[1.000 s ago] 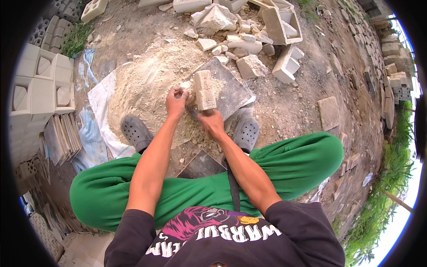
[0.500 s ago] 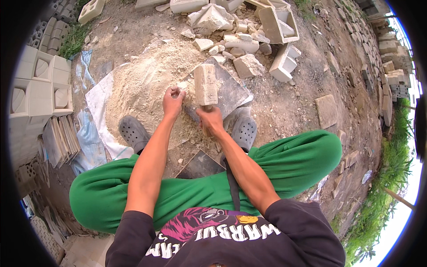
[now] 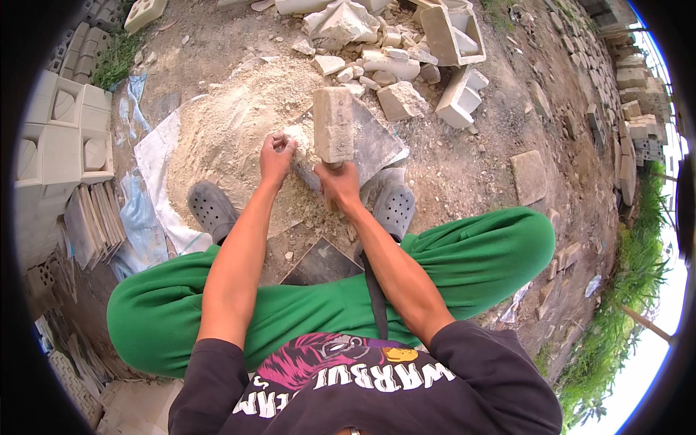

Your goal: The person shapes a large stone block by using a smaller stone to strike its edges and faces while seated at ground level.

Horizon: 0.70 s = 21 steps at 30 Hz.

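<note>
My right hand [image 3: 338, 181] is wrapped round the handle of a mallet [image 3: 333, 125], whose pale, dusty block head sticks out beyond my fist. The head is over a dark square slab [image 3: 373, 145] lying on the ground, and hides part of it. To the left, my left hand [image 3: 275, 159] is closed, its fingertips pinching the edge of a pale chunk of rubble [image 3: 296, 135]. Crumbs lie around this chunk. Just beyond and left of that hand spreads a heap of beige crushed grit [image 3: 225, 138] on a white sheet [image 3: 156, 148].
Broken block pieces [image 3: 391, 65] are piled at the far side. My clog-shod feet [image 3: 212, 206] flank the work spot. Another dark tile [image 3: 322, 262] lies near my legs. Pale blocks [image 3: 61, 138] and thin boards [image 3: 94, 221] stand at the left; a flat slab [image 3: 528, 177] lies right.
The mallet head and my right hand have shifted slightly up and left. More of the pale chunk shows beside my left fingertips. The whole view has also moved a little.
</note>
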### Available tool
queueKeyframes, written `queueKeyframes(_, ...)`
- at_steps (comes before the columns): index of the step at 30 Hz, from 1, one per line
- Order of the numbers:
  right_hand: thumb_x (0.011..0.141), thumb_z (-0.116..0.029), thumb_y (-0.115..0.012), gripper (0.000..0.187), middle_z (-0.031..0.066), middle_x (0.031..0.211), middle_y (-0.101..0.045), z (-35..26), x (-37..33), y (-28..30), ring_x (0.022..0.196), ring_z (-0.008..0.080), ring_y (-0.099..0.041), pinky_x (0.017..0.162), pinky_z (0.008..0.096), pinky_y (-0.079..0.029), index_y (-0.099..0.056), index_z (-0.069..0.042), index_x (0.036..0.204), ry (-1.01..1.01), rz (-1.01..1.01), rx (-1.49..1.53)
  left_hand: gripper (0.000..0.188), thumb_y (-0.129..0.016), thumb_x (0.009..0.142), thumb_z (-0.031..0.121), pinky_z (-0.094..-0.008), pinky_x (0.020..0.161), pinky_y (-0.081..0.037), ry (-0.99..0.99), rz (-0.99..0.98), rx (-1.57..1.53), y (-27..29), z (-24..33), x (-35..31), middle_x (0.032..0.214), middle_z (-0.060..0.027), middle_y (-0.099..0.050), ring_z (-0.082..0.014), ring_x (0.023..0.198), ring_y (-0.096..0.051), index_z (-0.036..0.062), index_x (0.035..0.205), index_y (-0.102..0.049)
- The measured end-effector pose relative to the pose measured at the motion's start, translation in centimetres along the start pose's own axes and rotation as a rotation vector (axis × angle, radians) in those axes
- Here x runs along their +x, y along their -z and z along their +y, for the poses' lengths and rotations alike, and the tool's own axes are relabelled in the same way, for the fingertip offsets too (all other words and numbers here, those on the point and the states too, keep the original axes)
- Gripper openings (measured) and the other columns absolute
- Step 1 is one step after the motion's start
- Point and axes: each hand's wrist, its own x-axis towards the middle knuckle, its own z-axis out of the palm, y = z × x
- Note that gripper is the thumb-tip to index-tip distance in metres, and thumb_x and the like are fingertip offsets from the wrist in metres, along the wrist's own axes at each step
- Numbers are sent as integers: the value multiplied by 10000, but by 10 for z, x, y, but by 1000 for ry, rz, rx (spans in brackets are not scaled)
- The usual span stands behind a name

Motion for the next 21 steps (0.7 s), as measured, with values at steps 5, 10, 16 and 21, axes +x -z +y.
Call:
queueKeyframes(5, 811, -147, -687, 174, 55, 644, -632, 53, -4, -17, 487, 158, -602, 436, 322, -455, -649, 18, 851, 193, 96, 58, 379, -770, 865, 186, -309, 849, -528, 6, -32, -28, -5, 10, -2, 1044, -122, -696, -183, 934, -668, -13, 1140, -601)
queueKeyframes(10, 815, -151, -683, 173, 48, 637, -627, 14, -22, -10, 478, 151, -594, 428, 317, -461, -652, 17, 845, -192, -35, -72, 378, -772, 862, 183, -308, 850, -526, 46, -25, -10, 7, -4, 2, 1031, -121, -696, -178, 933, -665, -11, 1137, -601)
queueKeyframes(16, 827, -133, -665, 166, 38, 591, -600, 18, -21, -12, 478, 142, -592, 457, 310, -461, -619, -10, 725, 193, 134, 138, 434, -739, 898, 187, -320, 821, -535, 2, -105, -30, 2, -1, 2, 1135, -171, -663, -200, 987, -645, -32, 1234, -574)
queueKeyframes(21, 819, -162, -686, 193, 43, 612, -613, 54, -21, -13, 468, 148, -592, 437, 311, -477, -635, 14, 758, -104, -8, -102, 383, -769, 859, 211, -321, 851, -524, 42, 7, 26, 1, 4, 3, 1045, -136, -696, -190, 931, -668, 0, 1134, -608)
